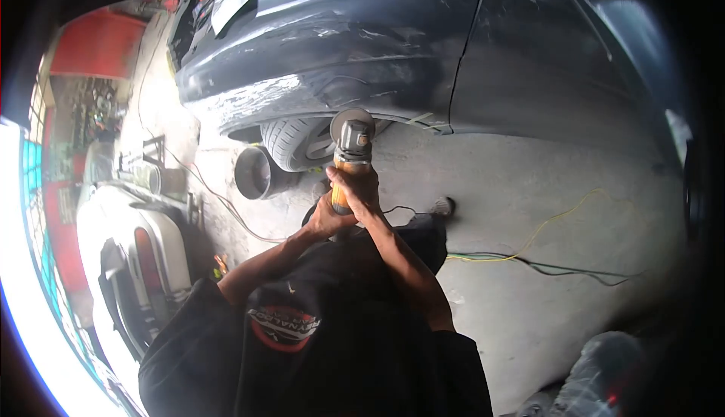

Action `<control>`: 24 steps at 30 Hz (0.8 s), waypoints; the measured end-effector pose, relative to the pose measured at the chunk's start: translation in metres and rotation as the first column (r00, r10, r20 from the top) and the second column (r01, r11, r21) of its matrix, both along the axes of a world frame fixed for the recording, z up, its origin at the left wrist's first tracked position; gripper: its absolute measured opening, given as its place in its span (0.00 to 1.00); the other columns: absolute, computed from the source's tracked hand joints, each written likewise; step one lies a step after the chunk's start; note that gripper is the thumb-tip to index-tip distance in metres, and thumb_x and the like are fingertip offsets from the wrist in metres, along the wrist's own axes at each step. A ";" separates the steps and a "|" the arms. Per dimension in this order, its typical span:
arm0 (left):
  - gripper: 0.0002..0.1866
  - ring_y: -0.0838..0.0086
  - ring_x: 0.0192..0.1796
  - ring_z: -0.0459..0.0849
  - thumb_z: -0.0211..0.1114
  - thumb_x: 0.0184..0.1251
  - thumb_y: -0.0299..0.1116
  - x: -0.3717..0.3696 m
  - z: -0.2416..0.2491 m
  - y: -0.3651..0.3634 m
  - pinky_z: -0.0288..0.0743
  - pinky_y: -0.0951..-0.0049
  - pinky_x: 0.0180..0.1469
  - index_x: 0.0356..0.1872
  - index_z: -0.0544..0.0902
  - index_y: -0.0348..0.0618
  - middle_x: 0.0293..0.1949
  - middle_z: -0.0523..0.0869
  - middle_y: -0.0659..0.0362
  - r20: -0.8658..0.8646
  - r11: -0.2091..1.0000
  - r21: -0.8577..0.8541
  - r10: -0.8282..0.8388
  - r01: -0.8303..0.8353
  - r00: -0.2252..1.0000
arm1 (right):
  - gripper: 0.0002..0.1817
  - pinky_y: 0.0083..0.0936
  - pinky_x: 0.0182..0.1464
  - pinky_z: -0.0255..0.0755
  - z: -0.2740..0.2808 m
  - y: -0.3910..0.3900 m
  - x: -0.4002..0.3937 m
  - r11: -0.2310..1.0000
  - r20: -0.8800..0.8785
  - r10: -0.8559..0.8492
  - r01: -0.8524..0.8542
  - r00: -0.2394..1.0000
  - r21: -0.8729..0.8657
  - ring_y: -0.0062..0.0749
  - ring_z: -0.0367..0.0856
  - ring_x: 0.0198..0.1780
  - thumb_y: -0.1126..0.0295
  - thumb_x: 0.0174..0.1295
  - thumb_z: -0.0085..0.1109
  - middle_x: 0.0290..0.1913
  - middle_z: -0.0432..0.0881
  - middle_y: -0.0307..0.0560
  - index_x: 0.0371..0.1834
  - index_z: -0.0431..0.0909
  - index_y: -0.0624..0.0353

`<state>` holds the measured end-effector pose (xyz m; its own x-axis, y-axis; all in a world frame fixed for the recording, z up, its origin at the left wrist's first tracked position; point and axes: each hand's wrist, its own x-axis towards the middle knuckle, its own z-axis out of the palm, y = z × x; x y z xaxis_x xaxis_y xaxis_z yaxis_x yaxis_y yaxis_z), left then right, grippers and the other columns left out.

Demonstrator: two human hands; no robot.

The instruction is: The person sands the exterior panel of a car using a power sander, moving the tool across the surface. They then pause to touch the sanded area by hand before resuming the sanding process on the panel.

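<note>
An angle grinder (352,152) with a yellow-orange body and grey head points away from me, its round disc (352,123) close to the lower edge of a dark car body panel (317,62). My right hand (362,192) is wrapped round the yellow body, with fingers closed. Lower down, my left hand (327,219) grips the rear of the same tool, partly hidden beneath the right. Pale scuffed and sanded patches cover the panel above the wheel arch. Below that arch shows a car tyre (293,142), beside the disc.
A bucket-like round container (255,173) stands left of the tyre. Cables (529,257) run across the concrete floor on the right, and another trails at left. A white car bumper (162,243) lies at left. Grey-clad legs of a person (600,375) appear at lower right.
</note>
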<state>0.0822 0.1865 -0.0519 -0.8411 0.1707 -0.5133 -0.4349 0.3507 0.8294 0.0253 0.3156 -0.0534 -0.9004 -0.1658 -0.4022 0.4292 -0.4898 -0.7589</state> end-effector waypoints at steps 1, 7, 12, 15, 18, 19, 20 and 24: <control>0.30 0.71 0.51 0.85 0.79 0.51 0.32 -0.003 0.003 -0.006 0.78 0.66 0.55 0.56 0.78 0.37 0.48 0.86 0.56 -0.027 0.999 0.023 -0.024 0.025 0.999 | 0.29 0.31 0.43 0.81 0.004 -0.005 -0.001 1.000 -0.048 -0.030 0.030 0.998 0.006 0.32 0.87 0.40 0.58 0.52 0.81 0.42 0.87 0.48 0.49 0.79 0.65; 0.28 0.71 0.51 0.86 0.79 0.51 0.31 -0.022 -0.007 -0.075 0.79 0.66 0.55 0.54 0.79 0.35 0.47 0.87 0.55 -0.011 0.985 -0.043 -0.169 0.169 0.985 | 0.33 0.38 0.45 0.82 -0.027 -0.076 -0.004 0.944 -0.153 -0.187 0.220 0.970 0.245 0.46 0.89 0.42 0.56 0.48 0.80 0.42 0.87 0.55 0.51 0.77 0.66; 0.31 0.67 0.55 0.85 0.79 0.50 0.31 -0.026 -0.001 -0.112 0.77 0.65 0.59 0.57 0.79 0.34 0.50 0.87 0.52 -0.060 0.962 -0.151 -0.238 0.227 0.969 | 0.30 0.38 0.44 0.82 -0.011 -0.100 -0.006 0.947 -0.189 -0.230 0.264 0.955 0.182 0.47 0.89 0.42 0.60 0.49 0.78 0.42 0.86 0.56 0.51 0.76 0.65; 0.35 0.64 0.58 0.84 0.80 0.48 0.32 -0.029 0.007 -0.116 0.75 0.64 0.62 0.59 0.77 0.33 0.53 0.86 0.50 -0.099 0.949 -0.220 -0.251 0.225 0.963 | 0.31 0.39 0.44 0.82 -0.004 -0.109 -0.008 0.931 -0.164 -0.241 0.275 0.957 0.238 0.48 0.88 0.42 0.61 0.49 0.78 0.42 0.86 0.56 0.52 0.75 0.65; 0.37 0.64 0.61 0.82 0.81 0.47 0.32 -0.032 0.002 -0.125 0.73 0.63 0.64 0.61 0.76 0.33 0.55 0.85 0.50 -0.096 0.941 -0.262 -0.247 0.215 0.964 | 0.31 0.39 0.43 0.82 -0.003 -0.112 -0.012 0.933 -0.189 -0.257 0.295 0.948 0.207 0.47 0.88 0.41 0.61 0.48 0.78 0.41 0.85 0.57 0.51 0.74 0.67; 0.38 0.64 0.61 0.82 0.81 0.47 0.32 -0.030 -0.001 -0.131 0.73 0.63 0.65 0.62 0.76 0.33 0.56 0.84 0.50 -0.089 0.940 -0.275 -0.236 0.204 0.968 | 0.32 0.38 0.42 0.83 -0.003 -0.112 -0.013 0.935 -0.187 -0.249 0.286 0.950 0.208 0.46 0.88 0.39 0.61 0.48 0.78 0.40 0.86 0.57 0.50 0.74 0.70; 0.39 0.63 0.62 0.81 0.81 0.46 0.32 -0.027 -0.005 -0.136 0.72 0.63 0.65 0.62 0.75 0.33 0.57 0.84 0.50 -0.076 0.953 -0.248 -0.198 0.174 0.977 | 0.32 0.37 0.40 0.83 -0.001 -0.112 -0.013 0.938 -0.187 -0.238 0.275 0.953 0.209 0.44 0.89 0.37 0.61 0.48 0.78 0.39 0.86 0.58 0.50 0.75 0.73; 0.41 0.62 0.64 0.79 0.82 0.45 0.32 -0.029 -0.015 -0.141 0.70 0.62 0.67 0.64 0.73 0.33 0.59 0.82 0.48 -0.035 0.975 -0.184 -0.133 0.125 0.990 | 0.34 0.41 0.45 0.82 -0.006 -0.117 -0.015 0.951 -0.110 -0.174 0.196 0.979 0.238 0.53 0.87 0.43 0.55 0.48 0.78 0.42 0.85 0.57 0.52 0.74 0.64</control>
